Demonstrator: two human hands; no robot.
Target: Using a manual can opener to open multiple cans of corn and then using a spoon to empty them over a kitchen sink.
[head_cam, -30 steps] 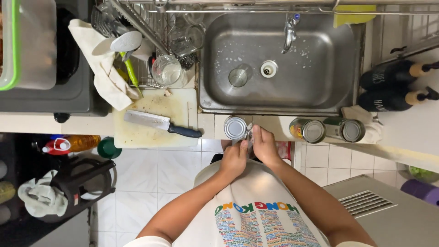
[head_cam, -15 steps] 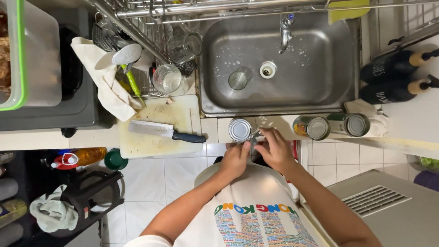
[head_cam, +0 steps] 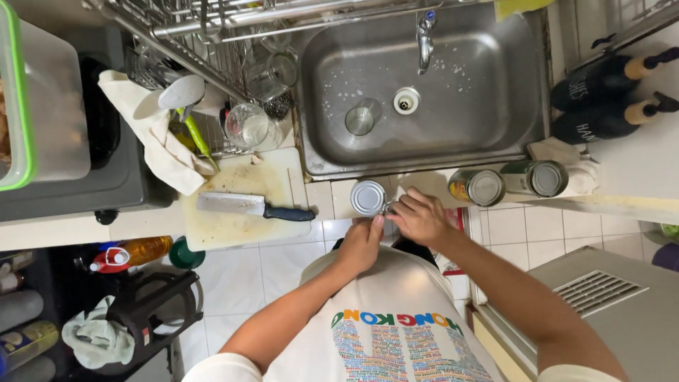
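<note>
Both hands' fingers closed around upright sealed tin can beside sink.

Silver tin can, plain shiny lid. Two more cans to its right: one with yellow-orange label, one with green label, both silver-topped. Sink grey steel, flecked with white water drops. Cutting board cream, stained. Knife with steel blade, dark blue-black handle. Cloth off-white. Two bottles black with tan tops and white lettering. Shirt white with multicoloured letters and print. Floor tiles white. Container clear, green-rimmed. Bottle orange with red cap.
</note>
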